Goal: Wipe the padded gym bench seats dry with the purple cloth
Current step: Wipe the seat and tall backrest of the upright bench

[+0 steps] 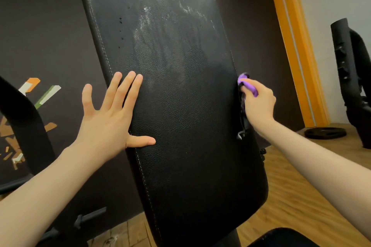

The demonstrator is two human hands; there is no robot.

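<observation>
Right hand at the right edge of the bench pad, fingers curled around the purple cloth. Cloth is bunched; only a small purple fold shows above the knuckles, with a darker part trailing down along the pad's side edge. Cloth and hand are against the pad's right edge, about halfway up its visible length; whether the cloth touches the top face cannot be told.

Left hand lies flat and released on the pad's left side, fingers straight and spread, three fingertips and the thumb on the black textured cover, little finger off the edge. The palm straddles the stitched seam running down the left border.

Bench pad is black, grained, with rounded corners, and stands tilted steeply upward away from the viewer. Upper half carries pale streaks and a dull sheen; lower half looks uniformly dark. A few small dark marks sit near the upper left seam.

Beyond: dark wall with orange, green and white angular shapes at left, orange door frame at right. Wooden floor below. A black weight plate lies flat on the floor at right, just beside a black piece of equipment. Another black curved frame stands at the left margin.
</observation>
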